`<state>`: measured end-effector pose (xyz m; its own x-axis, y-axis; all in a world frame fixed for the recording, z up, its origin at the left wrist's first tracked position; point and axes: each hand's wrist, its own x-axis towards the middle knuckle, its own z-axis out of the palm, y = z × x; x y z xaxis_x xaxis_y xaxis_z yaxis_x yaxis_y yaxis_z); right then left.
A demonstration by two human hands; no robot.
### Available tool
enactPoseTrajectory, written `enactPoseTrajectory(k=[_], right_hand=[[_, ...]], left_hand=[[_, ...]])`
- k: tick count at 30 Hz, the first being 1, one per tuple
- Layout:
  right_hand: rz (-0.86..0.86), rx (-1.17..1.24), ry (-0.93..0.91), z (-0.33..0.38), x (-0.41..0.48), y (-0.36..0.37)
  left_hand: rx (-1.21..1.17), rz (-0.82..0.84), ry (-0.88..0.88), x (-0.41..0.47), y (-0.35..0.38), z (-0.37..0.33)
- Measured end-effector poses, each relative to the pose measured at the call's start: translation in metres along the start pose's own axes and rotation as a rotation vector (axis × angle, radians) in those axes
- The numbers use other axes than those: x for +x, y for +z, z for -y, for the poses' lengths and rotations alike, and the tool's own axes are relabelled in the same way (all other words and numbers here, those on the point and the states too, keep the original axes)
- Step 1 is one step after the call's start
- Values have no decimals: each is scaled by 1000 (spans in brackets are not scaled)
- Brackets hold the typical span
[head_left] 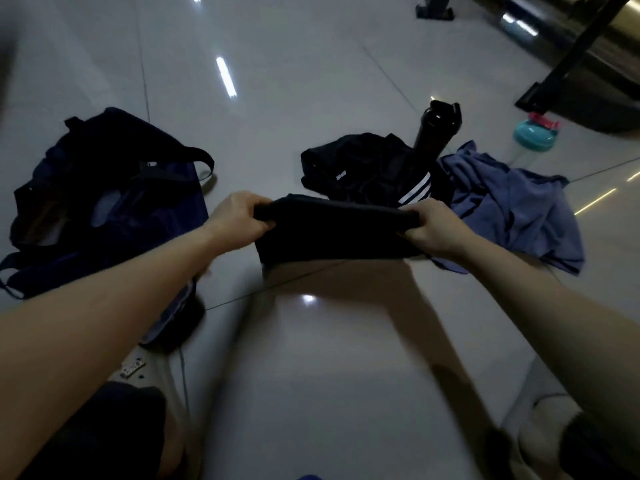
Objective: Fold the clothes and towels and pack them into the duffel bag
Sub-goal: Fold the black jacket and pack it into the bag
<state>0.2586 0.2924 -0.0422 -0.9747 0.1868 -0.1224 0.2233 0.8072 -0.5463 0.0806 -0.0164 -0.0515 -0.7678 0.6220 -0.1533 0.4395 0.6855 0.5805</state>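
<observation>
A folded black garment (332, 233) hangs just above the tiled floor, held at both upper corners. My left hand (239, 216) grips its left corner and my right hand (433, 230) grips its right corner. The dark navy duffel bag (104, 202) lies open on the floor to the left. Behind the garment lies a crumpled black piece of clothing with white stripes (367, 171). To the right of it a blue towel (512, 206) is spread out unfolded.
A black bottle (438, 129) stands behind the black clothing. A teal and pink bottle (535, 131) lies further right, near black metal frame legs (568, 64). A white shoe (540, 427) shows at the lower right, my knees at the bottom.
</observation>
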Motion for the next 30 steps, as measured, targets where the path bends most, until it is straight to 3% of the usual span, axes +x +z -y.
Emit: enactPoseTrajectory(k=[3, 5, 10, 15, 20, 25, 30], right_hand=[[-87, -137, -69, 3, -22, 13], [-107, -291, -134, -2, -44, 40], [243, -562, -193, -36, -103, 122], [450, -659, -322, -36, -128, 128], [260, -593, -357, -28, -117, 118], [396, -662, -260, -36, -136, 142], [402, -575, -288, -43, -133, 141]], left_hand=[[235, -156, 291, -29, 14, 4], [420, -111, 446, -52, 38, 21], [665, 185, 566, -105, 95, 57], [707, 542, 495, -126, 105, 60], [564, 382, 440, -117, 105, 47], [625, 588, 295, -125, 129, 43], [635, 631, 353, -129, 125, 52]])
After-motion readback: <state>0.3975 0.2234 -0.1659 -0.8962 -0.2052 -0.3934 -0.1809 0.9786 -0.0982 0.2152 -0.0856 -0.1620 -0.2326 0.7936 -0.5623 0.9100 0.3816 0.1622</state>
